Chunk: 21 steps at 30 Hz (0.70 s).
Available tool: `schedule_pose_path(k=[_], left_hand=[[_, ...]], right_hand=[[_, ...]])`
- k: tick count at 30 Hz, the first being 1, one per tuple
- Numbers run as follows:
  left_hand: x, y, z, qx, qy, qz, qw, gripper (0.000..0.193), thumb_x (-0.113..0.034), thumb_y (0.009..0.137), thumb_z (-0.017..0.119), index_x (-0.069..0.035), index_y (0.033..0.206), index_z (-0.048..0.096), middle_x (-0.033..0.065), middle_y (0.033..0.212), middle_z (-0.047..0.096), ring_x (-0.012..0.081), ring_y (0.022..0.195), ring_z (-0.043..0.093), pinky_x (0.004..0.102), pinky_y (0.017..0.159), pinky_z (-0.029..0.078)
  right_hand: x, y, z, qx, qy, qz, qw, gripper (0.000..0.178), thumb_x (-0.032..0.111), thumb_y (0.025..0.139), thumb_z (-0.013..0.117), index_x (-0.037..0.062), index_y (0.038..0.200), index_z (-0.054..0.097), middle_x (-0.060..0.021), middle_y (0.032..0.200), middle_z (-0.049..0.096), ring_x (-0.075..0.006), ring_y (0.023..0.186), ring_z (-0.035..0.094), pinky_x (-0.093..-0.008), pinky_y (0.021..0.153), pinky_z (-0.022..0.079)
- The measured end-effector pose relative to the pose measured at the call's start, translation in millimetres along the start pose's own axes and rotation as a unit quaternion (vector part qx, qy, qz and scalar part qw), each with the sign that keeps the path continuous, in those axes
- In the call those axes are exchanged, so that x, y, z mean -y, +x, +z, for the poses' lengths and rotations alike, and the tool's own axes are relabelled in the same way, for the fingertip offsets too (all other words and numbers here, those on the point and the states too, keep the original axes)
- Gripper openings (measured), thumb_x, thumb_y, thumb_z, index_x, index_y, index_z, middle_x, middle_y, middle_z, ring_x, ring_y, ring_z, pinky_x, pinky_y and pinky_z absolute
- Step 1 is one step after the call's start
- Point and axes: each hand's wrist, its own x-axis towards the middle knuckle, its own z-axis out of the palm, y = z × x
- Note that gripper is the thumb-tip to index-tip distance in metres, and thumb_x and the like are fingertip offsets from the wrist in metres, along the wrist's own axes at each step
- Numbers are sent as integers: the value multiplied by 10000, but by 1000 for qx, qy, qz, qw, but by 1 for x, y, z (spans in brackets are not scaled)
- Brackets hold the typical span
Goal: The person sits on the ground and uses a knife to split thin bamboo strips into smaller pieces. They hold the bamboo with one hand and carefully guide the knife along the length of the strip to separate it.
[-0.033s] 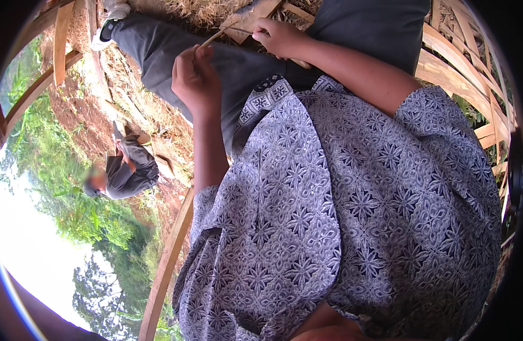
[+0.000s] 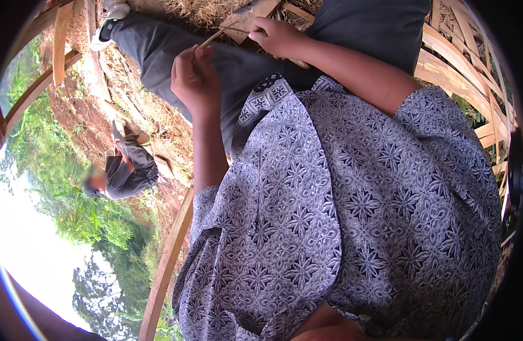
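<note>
My left hand (image 2: 194, 79) is closed around a thin wooden strip (image 2: 212, 38), whose pale end sticks out above the fingers toward the right. Pinched in my right hand (image 2: 277, 38) is what looks like a knife (image 2: 234, 29), its narrow dark blade pointing left across the tip of the strip. Whether blade and strip touch I cannot tell. A rounded pale wooden end (image 2: 300, 63) shows below my right wrist, perhaps the knife's handle. Both hands are above my dark trousers (image 2: 165, 48).
A flat wooden board (image 2: 260, 17) lies between my legs on dry shavings. Long split strips (image 2: 460, 74) are heaped at the right. A curved wooden slat (image 2: 167, 261) rises at the lower left. Another person (image 2: 128, 167) sits farther off to the left, near green plants.
My right hand has shifted very slightly to the left. My left hand and the wooden strip are almost unmoved.
</note>
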Motion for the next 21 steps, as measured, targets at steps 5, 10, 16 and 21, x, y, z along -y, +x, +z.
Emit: schedule_pose_path(k=[5,10,16,21], left_hand=[[1,-3,-1,-1,-13,-19,1000,76,-101,992,652,-42,951,674,56,824,776,196,773,746,322,722,575],[-7,0,-2,-7,-18,1,1000,81,-94,1000,641,-36,952,670,66,817,774,192,763,754,305,695,571],[-3,-4,-5,-7,-24,-2,1000,66,-34,985,646,-4,926,642,100,848,739,212,755,744,318,645,573],[-7,-8,-10,-6,-52,-28,998,55,-23,986,639,0,936,643,107,871,740,206,769,747,308,661,583]], right_hand=[[36,-14,-2,11,81,-62,995,256,349,1031,603,119,1140,624,-16,660,621,-117,485,601,-289,461,473],[37,-15,2,26,58,-99,993,269,357,1022,621,127,1159,643,-19,660,626,-118,477,590,-295,480,472],[15,-9,1,-5,-12,-57,998,245,343,1022,612,137,1153,633,-42,626,615,-142,478,606,-334,491,492],[8,-14,-2,-39,-14,-19,999,231,341,1035,592,136,1138,624,-27,613,599,-136,495,617,-325,486,487]])
